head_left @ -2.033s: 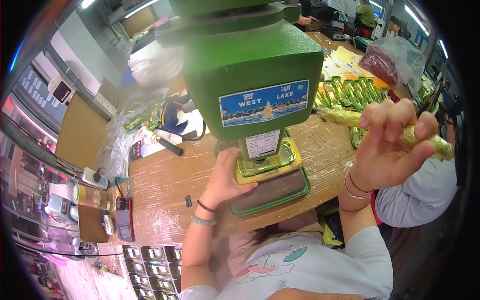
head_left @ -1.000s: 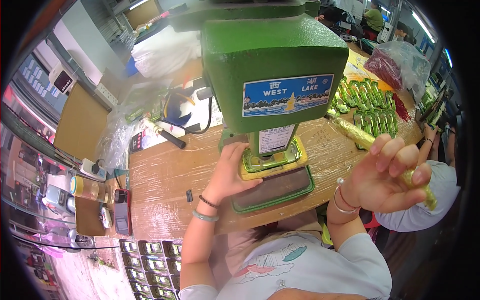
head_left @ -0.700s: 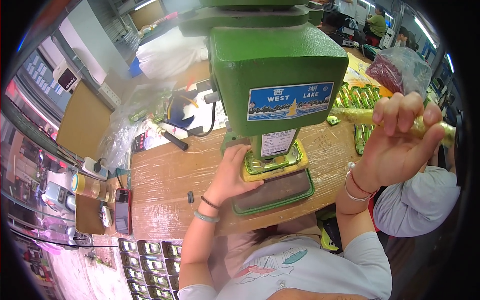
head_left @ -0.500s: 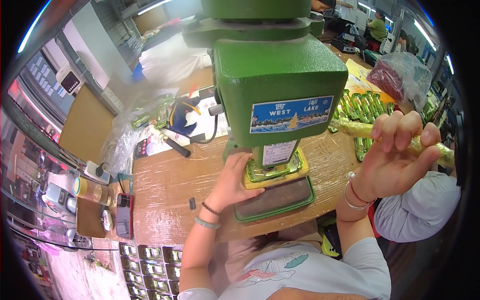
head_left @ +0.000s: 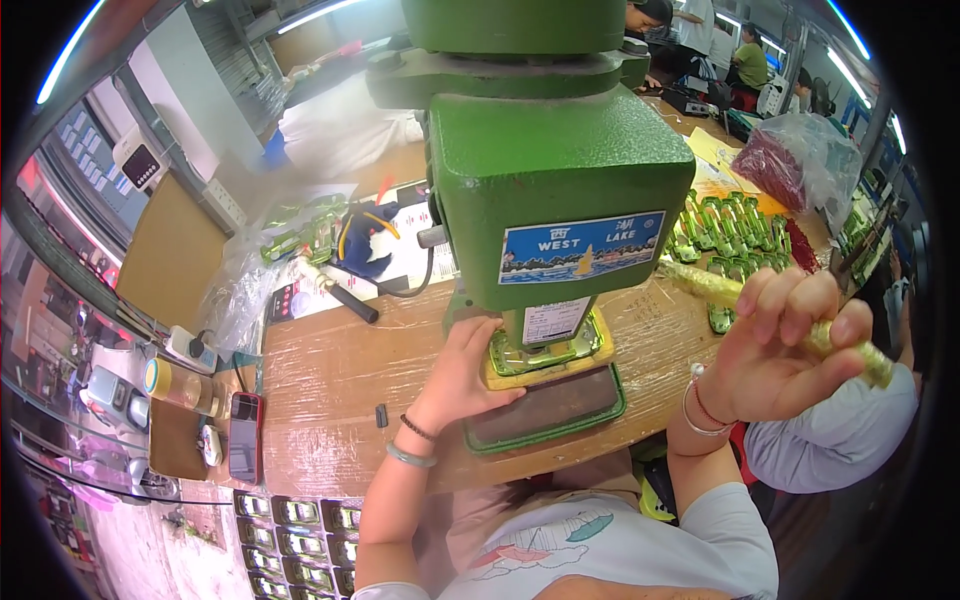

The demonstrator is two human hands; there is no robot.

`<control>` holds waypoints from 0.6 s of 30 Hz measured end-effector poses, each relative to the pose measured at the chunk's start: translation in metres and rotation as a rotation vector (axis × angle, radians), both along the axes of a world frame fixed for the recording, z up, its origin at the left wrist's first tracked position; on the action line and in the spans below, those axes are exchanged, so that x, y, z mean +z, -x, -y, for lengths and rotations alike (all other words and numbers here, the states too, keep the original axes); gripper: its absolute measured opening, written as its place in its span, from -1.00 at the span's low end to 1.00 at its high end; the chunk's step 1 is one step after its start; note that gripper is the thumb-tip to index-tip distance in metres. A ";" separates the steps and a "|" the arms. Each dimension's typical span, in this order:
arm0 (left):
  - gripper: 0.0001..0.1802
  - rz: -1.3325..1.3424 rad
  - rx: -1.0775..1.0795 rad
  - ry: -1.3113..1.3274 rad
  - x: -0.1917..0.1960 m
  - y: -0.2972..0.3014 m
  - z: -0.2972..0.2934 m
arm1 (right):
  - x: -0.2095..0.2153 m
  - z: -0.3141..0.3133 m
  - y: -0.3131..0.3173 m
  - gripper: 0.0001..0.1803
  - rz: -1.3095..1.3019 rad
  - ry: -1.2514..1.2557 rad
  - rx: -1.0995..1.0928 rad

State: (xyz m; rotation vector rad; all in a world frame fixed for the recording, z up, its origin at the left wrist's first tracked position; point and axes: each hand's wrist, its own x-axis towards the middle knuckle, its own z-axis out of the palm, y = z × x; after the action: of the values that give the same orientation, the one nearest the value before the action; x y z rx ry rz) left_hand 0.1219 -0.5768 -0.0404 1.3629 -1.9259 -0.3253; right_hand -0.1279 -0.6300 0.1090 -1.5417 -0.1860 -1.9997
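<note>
A green bench drill press (head_left: 565,165) with a picture label stands before me. Below its head, a yellow fixture block (head_left: 510,378) lies on the machine's base (head_left: 550,408), holding a shiny green frame-shaped part (head_left: 510,355). My left hand (head_left: 462,368) grips the fixture's left side, its thumb along the front edge and its fingers toward the back. The drill's tip is hidden behind the head and a white label. To the right, my right hand (head_left: 785,345) is wrapped round the press's lever handle (head_left: 710,287), which is covered in yellowish wrapping.
Green parts (head_left: 735,225) lie right of the press, near a bag of dark red material (head_left: 775,165). Leftward are a black-handled tool (head_left: 352,302), a phone (head_left: 245,437) and a jar (head_left: 185,385). Trays of parts (head_left: 300,540) sit below the table. A co-worker's sleeve (head_left: 835,435) is close on the right.
My right hand has brought the lever handle's outer end lower. My left hand keeps its grip on the fixture. The view has shifted slightly.
</note>
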 end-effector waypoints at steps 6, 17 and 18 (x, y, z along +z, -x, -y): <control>-0.15 0.004 0.002 0.002 0.004 0.001 -0.001 | -0.013 -0.004 0.002 -0.65 0.009 0.067 -0.017; -0.14 0.023 0.006 0.014 0.005 0.001 0.001 | -0.007 0.007 0.002 -0.66 -0.007 0.160 0.117; -0.14 0.020 0.014 0.010 0.003 0.000 0.000 | 0.006 0.020 0.002 -0.68 0.000 -0.033 0.196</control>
State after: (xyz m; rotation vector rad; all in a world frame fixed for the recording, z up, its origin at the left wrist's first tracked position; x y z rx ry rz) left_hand 0.1215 -0.5770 -0.0372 1.3775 -1.9314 -0.2960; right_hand -0.1304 -0.6499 0.1155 -1.4439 -0.2915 -1.8408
